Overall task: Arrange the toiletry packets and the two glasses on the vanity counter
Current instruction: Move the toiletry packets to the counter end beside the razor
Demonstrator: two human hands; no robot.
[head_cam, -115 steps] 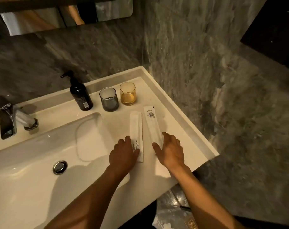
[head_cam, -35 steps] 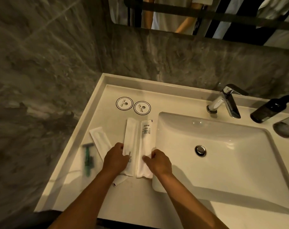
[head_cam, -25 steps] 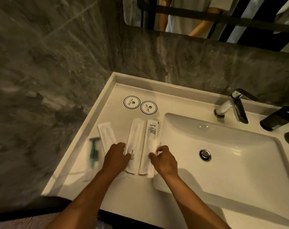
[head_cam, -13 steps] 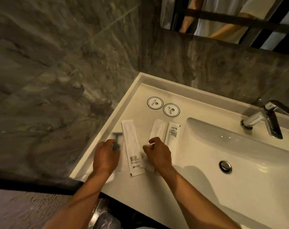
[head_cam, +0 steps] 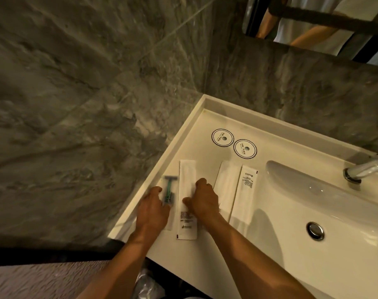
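Observation:
Several toiletry packets lie side by side on the left part of the white vanity counter (head_cam: 205,117). At the far left is a clear packet with a green razor (head_cam: 168,189); my left hand (head_cam: 152,209) lies flat on its lower end. Beside it is a long white packet (head_cam: 187,169) with print at its near end, and my right hand (head_cam: 203,200) presses on its middle with bent fingers. Two more white packets, a plain one (head_cam: 226,180) and a printed one (head_cam: 247,186), lie to the right, touching each other. The two glasses are out of view.
Two round paper coasters (head_cam: 222,137) (head_cam: 245,148) sit behind the packets near the back wall. The sink basin (head_cam: 326,203) with its drain (head_cam: 315,230) fills the right side, and a chrome tap (head_cam: 365,169) stands at its back. Marble walls close the left and back.
My view has swung left. My right hand has moved from the plain packet onto the long printed one, which now lies straighter. My left hand stays on the razor packet.

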